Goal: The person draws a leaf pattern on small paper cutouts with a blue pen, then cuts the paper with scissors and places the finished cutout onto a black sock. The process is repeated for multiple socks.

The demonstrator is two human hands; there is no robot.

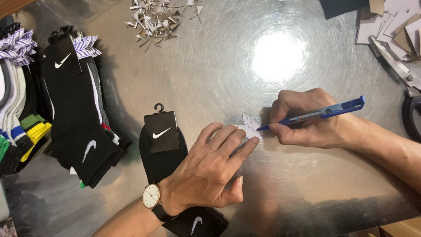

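Paper cutout [251, 126], small, white and leaf-shaped with thin purple lines, is lying near the middle of the metal table [307, 188], and you are pressing it flat with your left hand [212, 169], fingers stretched out and together on its left part. Your right hand [302, 118] is gripping a blue pen [322, 112] with closed fingers; the pen's long axis is running from upper right down to the left, and its tip is touching the cutout's right edge, just beside your left fingertips. Under your left wrist a black sock [160, 162] is lying with a black square card and hook. At the left edge, more socks [74, 131] are hanging. Scissors [401, 72] are resting at the right edge, paper scraps [153, 19] at the far edge.
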